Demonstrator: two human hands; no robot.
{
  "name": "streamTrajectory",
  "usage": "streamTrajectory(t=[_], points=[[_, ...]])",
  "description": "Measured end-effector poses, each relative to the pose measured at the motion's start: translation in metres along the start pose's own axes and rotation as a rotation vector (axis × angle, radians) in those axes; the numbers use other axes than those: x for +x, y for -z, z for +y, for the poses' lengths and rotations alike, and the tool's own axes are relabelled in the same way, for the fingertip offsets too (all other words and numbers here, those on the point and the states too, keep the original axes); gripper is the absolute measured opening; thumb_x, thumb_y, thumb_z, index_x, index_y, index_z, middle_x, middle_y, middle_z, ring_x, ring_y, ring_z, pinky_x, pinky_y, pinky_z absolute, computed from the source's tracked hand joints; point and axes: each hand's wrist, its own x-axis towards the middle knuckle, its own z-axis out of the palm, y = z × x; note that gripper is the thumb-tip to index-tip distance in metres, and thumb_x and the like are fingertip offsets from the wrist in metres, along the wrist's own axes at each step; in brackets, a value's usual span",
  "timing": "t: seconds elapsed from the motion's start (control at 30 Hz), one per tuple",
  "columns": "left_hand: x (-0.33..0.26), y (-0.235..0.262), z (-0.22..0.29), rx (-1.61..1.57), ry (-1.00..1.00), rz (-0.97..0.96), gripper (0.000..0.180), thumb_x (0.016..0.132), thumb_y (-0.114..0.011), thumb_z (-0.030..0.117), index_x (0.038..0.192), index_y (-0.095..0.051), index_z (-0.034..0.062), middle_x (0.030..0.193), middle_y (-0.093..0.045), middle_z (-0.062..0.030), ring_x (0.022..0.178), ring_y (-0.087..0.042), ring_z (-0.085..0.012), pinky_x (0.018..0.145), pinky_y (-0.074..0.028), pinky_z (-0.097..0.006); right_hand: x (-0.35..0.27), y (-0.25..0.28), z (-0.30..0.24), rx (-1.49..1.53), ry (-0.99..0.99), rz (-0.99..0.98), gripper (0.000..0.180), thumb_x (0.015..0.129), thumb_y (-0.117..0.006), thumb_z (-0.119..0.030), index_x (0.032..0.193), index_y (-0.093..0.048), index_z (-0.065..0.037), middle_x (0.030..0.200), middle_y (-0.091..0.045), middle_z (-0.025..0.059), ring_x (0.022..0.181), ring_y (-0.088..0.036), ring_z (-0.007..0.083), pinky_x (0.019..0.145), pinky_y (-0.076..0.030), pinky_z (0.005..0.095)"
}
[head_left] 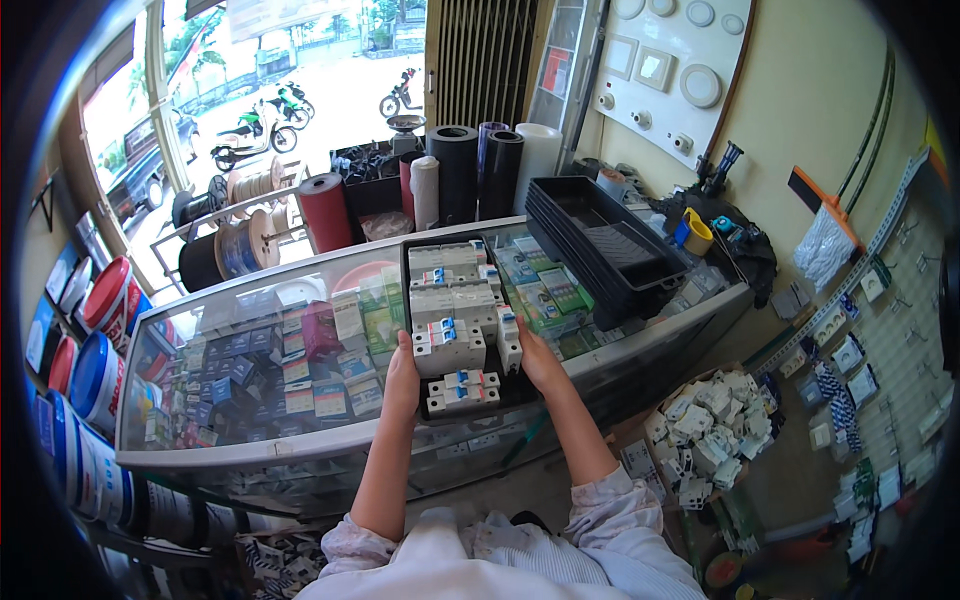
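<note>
A black tray [512, 388] rests on the glass counter, its near end at the front edge. White miniature circuit breakers with blue and grey switches fill it in rows. My left hand [402, 380] is closed on the tray's left side, thumb up beside a wide breaker [447, 345]. On the opposite side my right hand [540, 362] grips the tray, its thumb close to a narrow upright breaker [509, 340]. A shorter row of breakers [463, 392] lies at the near end. The fingers under both sides are hidden.
The glass counter [275, 450] displays small boxes inside. Nested black trays [600, 240] stand on its right. Behind are upright rolls [457, 175] and cable reels [248, 243]. A box of white electrical parts [705, 430] sits at lower right, paint buckets [97, 370] at left.
</note>
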Motion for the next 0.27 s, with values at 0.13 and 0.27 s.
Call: streamTrajectory(t=[0.13, 0.27], points=[[-0.027, -0.011, -0.002, 0.034, 0.054, 0.036, 0.067, 0.096, -0.031, 0.055, 0.123, -0.051, -0.0024, 0.116, -0.058, -0.0111, 0.107, -0.054, -0.0173, 0.094, -0.039, -0.029, -0.040, 0.007, 0.000, -0.066, 0.039, 0.050, 0.073, 0.096, -0.025, -0.057, 0.124, -0.051, 0.005, 0.119, -0.058, 0.0187, 0.115, -0.052, 0.0253, 0.098, -0.035, 0.0305], [-0.049, -0.016, -0.012, 0.008, 0.099, 0.027, 0.067, 0.097, -0.029, 0.053, 0.133, -0.042, -0.0028, 0.130, -0.049, -0.0116, 0.122, -0.042, -0.0162, 0.103, -0.029, -0.029, -0.066, 0.015, 0.015, -0.070, 0.060, 0.162, 0.071, 0.097, -0.025, -0.055, 0.125, -0.051, 0.005, 0.119, -0.058, 0.0151, 0.113, -0.052, 0.0201, 0.098, -0.035, 0.0294]])
